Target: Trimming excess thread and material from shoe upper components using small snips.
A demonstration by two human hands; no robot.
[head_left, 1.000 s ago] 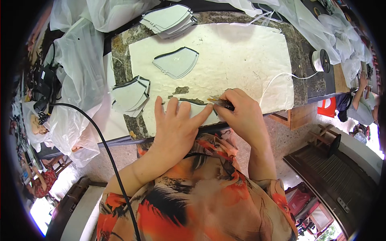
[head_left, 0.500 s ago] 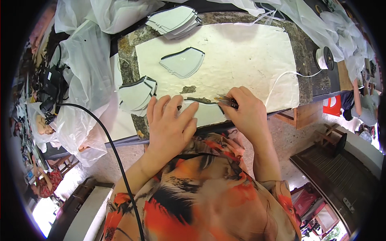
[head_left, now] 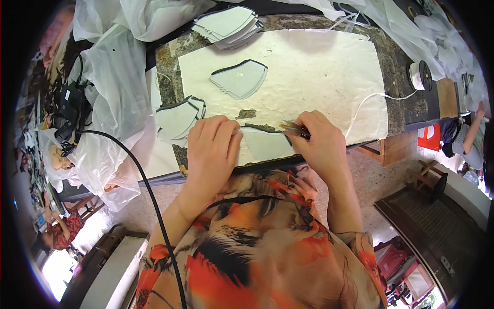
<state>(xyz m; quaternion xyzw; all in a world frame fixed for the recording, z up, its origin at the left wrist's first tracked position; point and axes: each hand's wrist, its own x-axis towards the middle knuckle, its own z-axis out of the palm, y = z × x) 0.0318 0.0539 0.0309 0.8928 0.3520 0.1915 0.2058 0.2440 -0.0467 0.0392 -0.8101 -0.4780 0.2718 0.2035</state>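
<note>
A pale grey curved fabric piece [head_left: 267, 145] with a dark trimmed upper edge lies at the near edge of the work board. At its left end, my left hand [head_left: 212, 147] has its fingers drawn together, pinching the corner. My right hand [head_left: 323, 147] is closed around thread snips [head_left: 295, 127]. Their metal blades point left, over the right end of the dark edge. My fingers hide most of the snips' handle. Farther off, a similar fabric piece [head_left: 240, 80] rests flat on the white sheet [head_left: 319, 72].
A fanned stack of fabric pieces [head_left: 177, 121] lies left of my left hand, another stack [head_left: 226, 26] at the far edge. A spool of white cord [head_left: 418, 76] stands at the right, its cord trailing across the sheet. Plastic sheeting [head_left: 116, 77] and a black cable [head_left: 149, 185] are on the left.
My left hand has drawn its spread fingers together at the fabric's left end, uncovering more of the piece. The right hand keeps the snips at the right end. The whole view has shifted slightly.
</note>
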